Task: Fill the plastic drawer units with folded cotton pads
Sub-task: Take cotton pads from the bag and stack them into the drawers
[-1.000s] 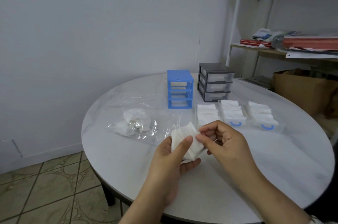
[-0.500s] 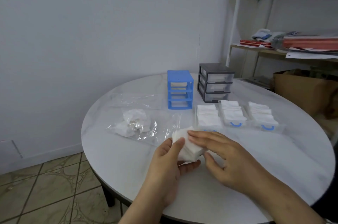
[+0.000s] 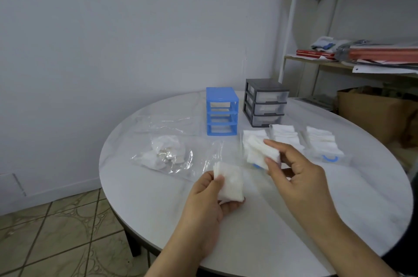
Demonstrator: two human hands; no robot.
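Observation:
My left hand [image 3: 209,205] grips a small stack of white cotton pads [image 3: 230,182] above the table's front. My right hand [image 3: 294,175] pinches a second bunch of cotton pads [image 3: 257,152], lifted over the leftmost of three clear drawers filled with folded pads [image 3: 285,133]. Behind them stand a blue drawer unit [image 3: 222,111] with empty slots and a dark grey drawer unit [image 3: 265,102] whose three drawers are in place.
A clear plastic bag with crumpled pads [image 3: 167,154] lies left of my hands on the round marble table [image 3: 158,204]. Another flat clear bag [image 3: 167,122] lies behind it. A shelf with papers [image 3: 362,57] and a cardboard box [image 3: 380,111] stand at the right.
The single stack held between both hands has been split. My right hand has moved up and right with part of it, while the left keeps the rest.

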